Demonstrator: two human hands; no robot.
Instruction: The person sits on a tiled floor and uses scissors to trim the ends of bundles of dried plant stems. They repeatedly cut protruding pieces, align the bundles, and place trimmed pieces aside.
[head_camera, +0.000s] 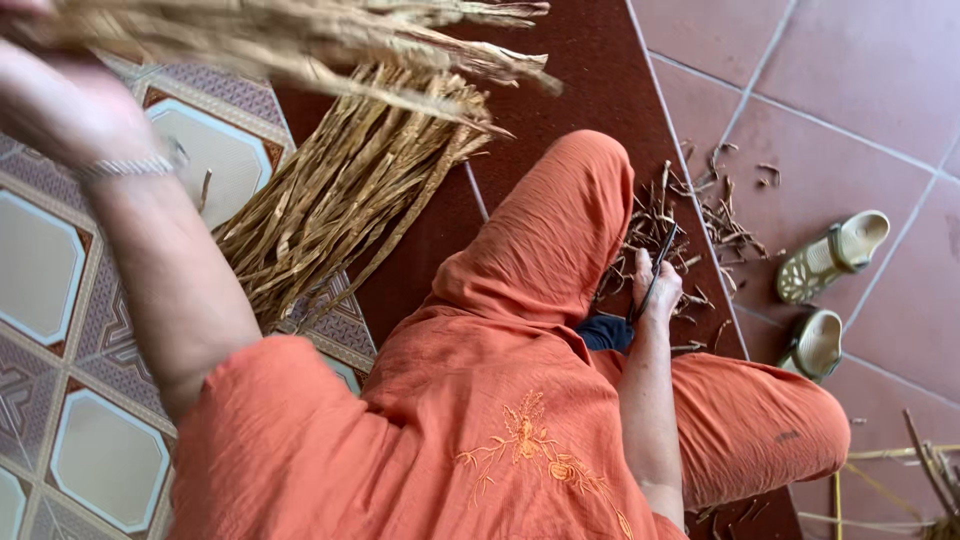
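We see the left hand (45, 95) raised, blurred, so we cannot tell how its fingers lie; a bunch of dried strips (330, 35) passes just above the strip pile (340, 190). Right of the pile, beyond the orange knee (560, 230), the right hand (657, 290) has its fingers clamped on a dark knife (655, 278) amid scraps (700, 225)

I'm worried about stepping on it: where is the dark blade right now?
In the right hand, the dark blade points up over the dry scraps, right of the raised orange knee.
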